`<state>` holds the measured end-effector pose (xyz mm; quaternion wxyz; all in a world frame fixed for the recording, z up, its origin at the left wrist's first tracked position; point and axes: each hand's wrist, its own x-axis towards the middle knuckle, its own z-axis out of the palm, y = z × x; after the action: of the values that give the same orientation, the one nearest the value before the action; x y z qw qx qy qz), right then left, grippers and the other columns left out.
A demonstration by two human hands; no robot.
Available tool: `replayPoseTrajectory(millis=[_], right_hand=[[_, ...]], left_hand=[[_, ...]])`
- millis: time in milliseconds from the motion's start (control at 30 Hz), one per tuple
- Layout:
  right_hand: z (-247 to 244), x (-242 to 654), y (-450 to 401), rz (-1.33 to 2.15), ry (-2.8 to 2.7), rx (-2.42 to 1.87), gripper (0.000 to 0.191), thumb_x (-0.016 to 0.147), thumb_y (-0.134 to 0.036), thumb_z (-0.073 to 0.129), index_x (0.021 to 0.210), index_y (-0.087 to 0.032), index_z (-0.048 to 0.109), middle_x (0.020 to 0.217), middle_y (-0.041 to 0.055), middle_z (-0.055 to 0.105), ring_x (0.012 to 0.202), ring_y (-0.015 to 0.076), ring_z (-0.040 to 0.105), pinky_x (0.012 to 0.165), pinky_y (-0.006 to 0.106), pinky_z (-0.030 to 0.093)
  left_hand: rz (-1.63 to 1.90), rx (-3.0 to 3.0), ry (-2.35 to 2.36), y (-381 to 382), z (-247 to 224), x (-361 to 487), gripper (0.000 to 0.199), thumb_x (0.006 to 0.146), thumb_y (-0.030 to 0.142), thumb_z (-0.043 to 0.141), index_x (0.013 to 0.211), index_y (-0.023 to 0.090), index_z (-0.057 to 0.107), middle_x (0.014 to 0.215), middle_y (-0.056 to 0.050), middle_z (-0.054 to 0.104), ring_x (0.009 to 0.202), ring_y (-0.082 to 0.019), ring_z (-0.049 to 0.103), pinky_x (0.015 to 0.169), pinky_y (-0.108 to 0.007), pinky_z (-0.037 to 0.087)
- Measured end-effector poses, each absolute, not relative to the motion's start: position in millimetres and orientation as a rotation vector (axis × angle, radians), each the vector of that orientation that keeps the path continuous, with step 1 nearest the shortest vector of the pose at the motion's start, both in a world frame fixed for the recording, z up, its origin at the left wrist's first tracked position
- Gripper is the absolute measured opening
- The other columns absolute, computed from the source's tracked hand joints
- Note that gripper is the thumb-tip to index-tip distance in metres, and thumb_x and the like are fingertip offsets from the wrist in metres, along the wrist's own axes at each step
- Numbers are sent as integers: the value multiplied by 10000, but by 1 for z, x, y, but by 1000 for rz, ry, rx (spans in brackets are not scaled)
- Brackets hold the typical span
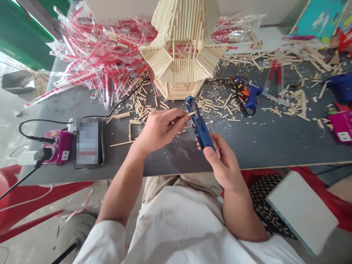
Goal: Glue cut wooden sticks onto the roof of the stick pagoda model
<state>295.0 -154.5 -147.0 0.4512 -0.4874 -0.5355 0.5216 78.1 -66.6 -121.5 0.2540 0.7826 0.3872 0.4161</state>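
My left hand [165,126] pinches a thin wooden stick [190,114] between thumb and fingertips. The stick's far end lies at the jaws of a pair of blue hand shears [202,128]. Around the handles of the shears, my right hand [222,159] is wrapped, with the tool pointing away from me. I cannot tell whether the blade touches the stick. Just beyond the tool stands a lantern-like model built of wooden sticks [183,69], with a tiered roof and flared panels.
Plastic wrappers with red print [104,62] heap at the back left. Short stick pieces [140,101] lie scattered over the dark table [170,165]. A blue glue gun [251,96] rests at right. Near the left edge are a phone [88,143] and a purple power strip [57,146] with cables.
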Motion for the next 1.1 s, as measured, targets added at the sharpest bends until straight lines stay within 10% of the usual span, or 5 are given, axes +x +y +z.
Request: replayPoseTrajectory(millis=[1100], right_hand=[[-134, 296, -154, 1321, -1362, -1263, 357, 1014, -464, 624, 1353, -353, 624, 1131, 16, 676, 1108, 203, 647, 1000, 334, 515]], left_hand=[[1179, 2240, 1106, -66, -121, 78, 189, 1017, 307, 604, 1019, 187, 749, 844, -28, 757, 695, -107, 698, 687, -236, 574]])
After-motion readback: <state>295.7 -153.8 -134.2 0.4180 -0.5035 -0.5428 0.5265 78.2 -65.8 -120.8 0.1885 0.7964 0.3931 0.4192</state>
